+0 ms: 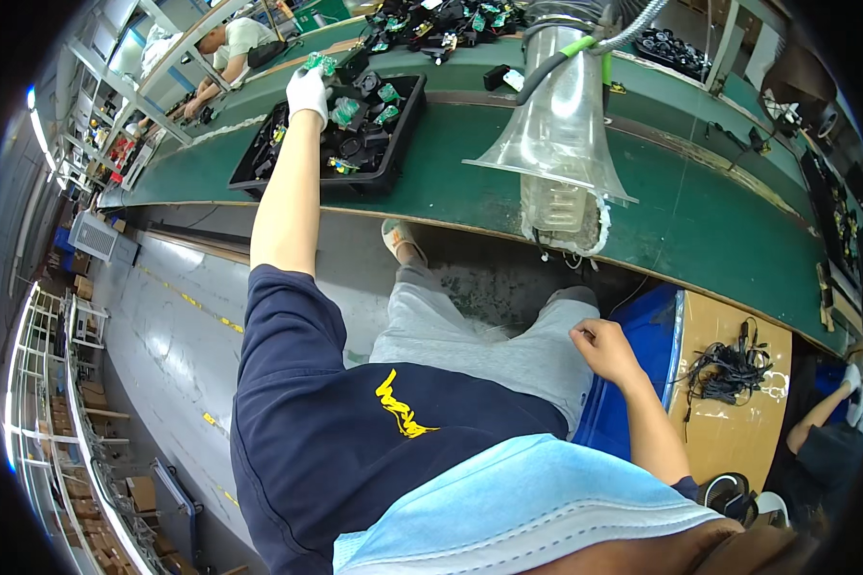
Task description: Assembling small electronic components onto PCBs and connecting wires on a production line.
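Note:
My left hand, in a white glove, reaches over the far side of a black tray on the green bench. A small green circuit board is pinched at its fingertips. Below it, the tray holds a jumble of black housings, round black parts and more green boards. Bare and loosely curled, my right hand hangs near my right thigh, away from the bench. Nothing shows in its fingers.
A clear funnel-shaped hood hangs over the bench's middle. Black parts and boards are heaped behind. Black cables lie on cardboard beside a blue bin. One co-worker sits far left; another person's arm shows at right.

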Demonstrator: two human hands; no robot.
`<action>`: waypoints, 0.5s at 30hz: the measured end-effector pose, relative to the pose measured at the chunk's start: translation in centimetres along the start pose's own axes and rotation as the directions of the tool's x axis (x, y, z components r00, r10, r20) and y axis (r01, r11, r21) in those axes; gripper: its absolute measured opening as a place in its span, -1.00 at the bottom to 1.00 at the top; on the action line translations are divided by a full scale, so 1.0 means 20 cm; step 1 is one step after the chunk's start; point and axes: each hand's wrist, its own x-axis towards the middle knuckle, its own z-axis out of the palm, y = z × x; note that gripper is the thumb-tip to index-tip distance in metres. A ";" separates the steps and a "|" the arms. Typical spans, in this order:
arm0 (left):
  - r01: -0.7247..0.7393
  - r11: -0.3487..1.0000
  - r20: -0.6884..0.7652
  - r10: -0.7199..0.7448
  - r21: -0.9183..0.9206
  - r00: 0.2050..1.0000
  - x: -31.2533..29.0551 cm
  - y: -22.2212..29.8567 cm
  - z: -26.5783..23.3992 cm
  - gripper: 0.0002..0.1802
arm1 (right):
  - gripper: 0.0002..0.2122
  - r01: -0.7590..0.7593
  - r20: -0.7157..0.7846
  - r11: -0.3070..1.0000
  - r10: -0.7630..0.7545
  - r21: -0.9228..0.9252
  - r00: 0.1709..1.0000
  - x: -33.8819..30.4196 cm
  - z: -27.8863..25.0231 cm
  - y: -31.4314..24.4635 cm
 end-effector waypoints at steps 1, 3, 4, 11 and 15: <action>0.060 0.991 -0.015 -0.062 -0.124 0.998 -0.04 0.04 -0.01 -0.58 | -0.79 -0.011 -0.009 1.000 0.011 0.014 1.000 0.00 0.00 -0.01; 0.111 0.964 -0.071 -0.132 -0.243 0.989 -0.05 0.06 -0.05 -0.65 | -0.79 -0.021 -0.005 0.999 0.021 0.028 1.000 0.00 0.00 -0.01; -0.179 0.984 0.026 0.179 0.013 0.984 -0.03 0.03 -0.14 -0.67 | -0.80 -0.002 -0.019 1.000 0.003 0.026 1.000 0.00 0.00 -0.01; -0.064 0.947 0.443 0.205 -0.314 0.873 -0.58 0.04 -0.15 -0.33 | -0.71 0.013 -0.138 0.999 -0.018 -0.036 0.990 -0.03 -0.03 -0.02; 0.238 0.897 0.556 0.011 -0.373 0.831 -1.19 -0.01 -0.16 -0.33 | -0.47 -0.108 -0.312 0.989 0.135 0.103 0.941 -0.04 -0.25 -0.15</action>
